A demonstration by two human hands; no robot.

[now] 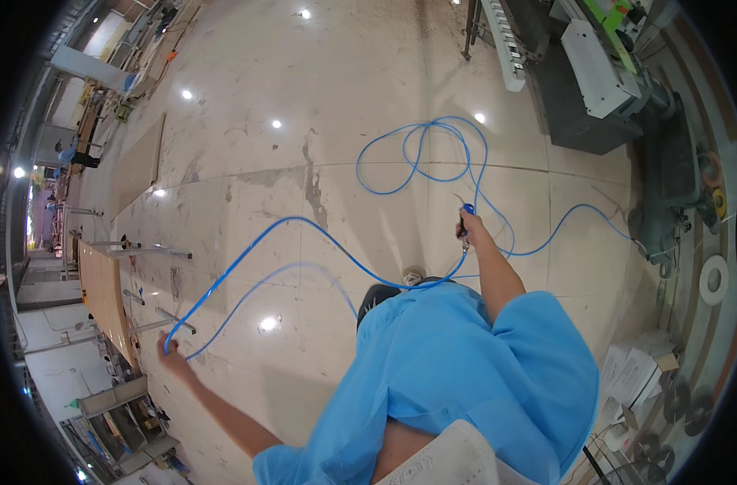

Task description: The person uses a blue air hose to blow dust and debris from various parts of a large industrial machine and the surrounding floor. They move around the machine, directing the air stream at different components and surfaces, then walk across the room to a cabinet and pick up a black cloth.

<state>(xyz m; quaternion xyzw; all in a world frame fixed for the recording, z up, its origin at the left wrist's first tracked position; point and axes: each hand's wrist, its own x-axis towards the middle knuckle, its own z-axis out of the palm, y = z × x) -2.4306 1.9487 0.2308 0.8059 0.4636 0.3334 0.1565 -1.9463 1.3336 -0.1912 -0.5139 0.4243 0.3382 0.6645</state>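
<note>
My left hand [174,359], stretched far out to the left, is closed round a thin blue air hose [259,236]. From there the hose arcs across in front of my body toward the right. My right hand [476,229] grips a blue air blow gun [467,212], whose thin nozzle points away from me. A metal fitting below that hand joins the hose to the gun. More of the hose lies in loose loops on the floor ahead, and one stretch runs right toward the machine. Part of the hose near my left hand is blurred.
Pale, stained floor tiles [344,105] spread around me. A grey and green machine [599,89] stands at the far right. To the left is a wooden-topped table [106,299] with metal legs. Papers and boxes [631,380] are at the lower right, beside a white roll [713,280].
</note>
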